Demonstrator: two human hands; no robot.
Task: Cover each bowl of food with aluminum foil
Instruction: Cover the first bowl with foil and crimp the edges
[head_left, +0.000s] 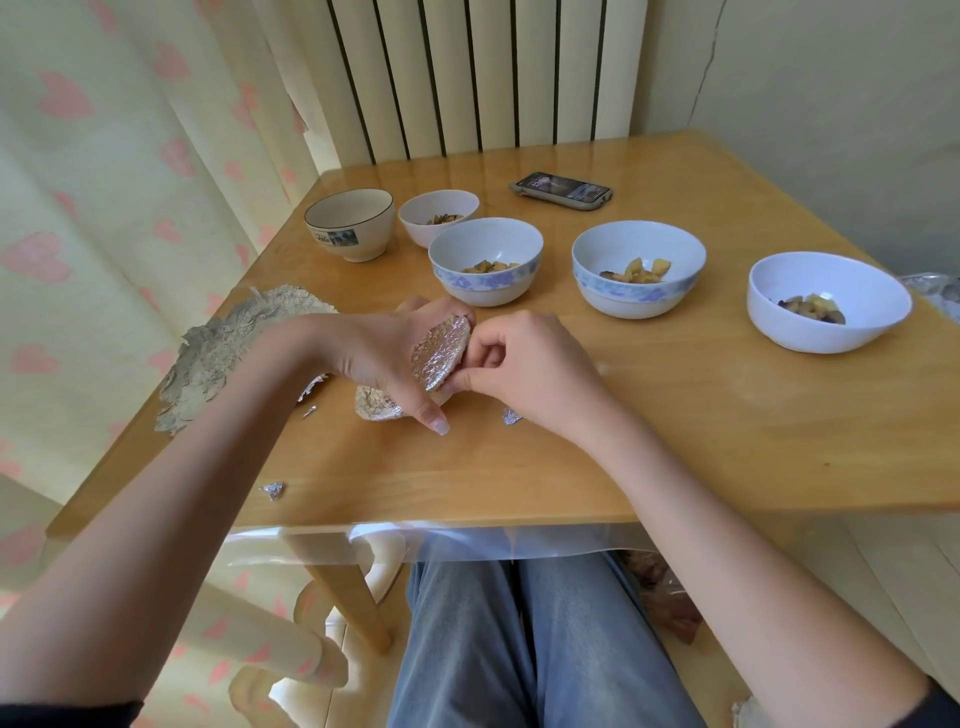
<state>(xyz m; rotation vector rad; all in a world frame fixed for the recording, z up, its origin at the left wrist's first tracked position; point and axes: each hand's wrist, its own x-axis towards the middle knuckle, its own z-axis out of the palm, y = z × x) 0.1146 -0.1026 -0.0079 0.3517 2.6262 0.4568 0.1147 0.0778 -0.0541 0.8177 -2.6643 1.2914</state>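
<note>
The left hand (387, 358) is cradling a crumpled foil piece (440, 353) against its palm, fingers curled round its back, while the right hand (524, 364) is pinching the piece's near edge from the right. Both are hovering over the wooden table (675, 415), just in front of the uncovered bowls of food (485, 260). More crumpled foil (376, 405) is lying under the left hand.
</note>
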